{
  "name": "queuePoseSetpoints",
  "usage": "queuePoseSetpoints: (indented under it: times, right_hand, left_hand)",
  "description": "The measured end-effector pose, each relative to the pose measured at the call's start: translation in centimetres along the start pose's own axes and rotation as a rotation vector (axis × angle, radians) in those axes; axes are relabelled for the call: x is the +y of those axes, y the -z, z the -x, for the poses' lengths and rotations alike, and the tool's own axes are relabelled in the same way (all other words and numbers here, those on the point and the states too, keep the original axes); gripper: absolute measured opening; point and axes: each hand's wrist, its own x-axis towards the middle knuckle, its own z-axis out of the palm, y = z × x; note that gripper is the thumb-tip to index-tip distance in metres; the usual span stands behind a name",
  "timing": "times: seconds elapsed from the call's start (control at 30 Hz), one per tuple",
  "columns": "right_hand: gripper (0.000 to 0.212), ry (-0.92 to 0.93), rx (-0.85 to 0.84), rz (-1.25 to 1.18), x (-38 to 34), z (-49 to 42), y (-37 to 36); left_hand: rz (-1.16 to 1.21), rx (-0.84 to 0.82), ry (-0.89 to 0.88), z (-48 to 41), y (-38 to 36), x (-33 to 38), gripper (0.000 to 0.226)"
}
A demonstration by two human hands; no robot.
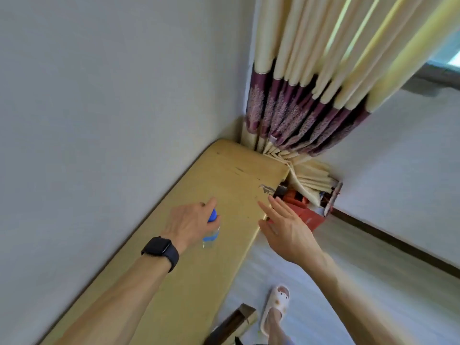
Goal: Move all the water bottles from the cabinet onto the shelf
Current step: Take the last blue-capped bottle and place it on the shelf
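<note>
A small clear water bottle (pixel 211 232) with a blue cap and blue label stands on the yellowish wooden top (pixel 224 175) that runs along the wall. My left hand (pixel 190 224), with a black watch on its wrist, is closed around the bottle near its cap and hides most of it. My right hand (pixel 283 227) hovers over the top's right edge with its fingers spread and nothing in it.
A cream and purple curtain (pixel 298 100) hangs into the far corner and drapes onto the top. A red box (pixel 308 215) with clutter sits on the floor beside the top's far end. My slippered foot (pixel 276 307) stands on the pale floor, next to an open cabinet door edge (pixel 236 324).
</note>
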Motion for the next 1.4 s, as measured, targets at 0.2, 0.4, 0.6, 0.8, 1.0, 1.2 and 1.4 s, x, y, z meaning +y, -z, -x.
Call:
queuePoseSetpoints:
  times: [0.2,0.4,0.6,0.8,1.0,1.2,1.4]
  right_hand:
    - [0.048,-0.358,0.304,-0.034,5.9,15.7,8.2]
    - [0.045,-0.755,0.551,-0.05,12.1,35.4,13.1]
    - [0.044,-1.063,0.753,-0.052,14.6,57.3,14.9]
    - [0.043,-1.251,0.9,-0.001,16.0,78.8,16.5]
    - [0.044,-1.426,0.991,0.062,16.8,95.2,17.4]
    - [0.046,-1.608,1.012,0.082,18.7,106.6,17.6]
    - [0.046,-1.731,1.004,0.108,24.0,113.8,18.4]
  left_hand:
    - [-0.082,0.112,-0.544,-2.4,6.2,14.6,0.032]
    - [-0.118,0.201,-0.911,0.8,9.4,34.6,0.036]
    - [-0.032,0.123,-1.103,9.6,11.4,55.0,0.038]
    - [0.024,0.105,-1.331,22.7,11.1,74.1,0.037]
    - [0.021,0.062,-1.512,33.8,9.7,88.8,0.037]
    - [0.003,0.04,-1.692,41.6,9.1,101.9,0.031]
    - [0.002,0.038,-1.836,45.5,7.6,114.9,0.033]
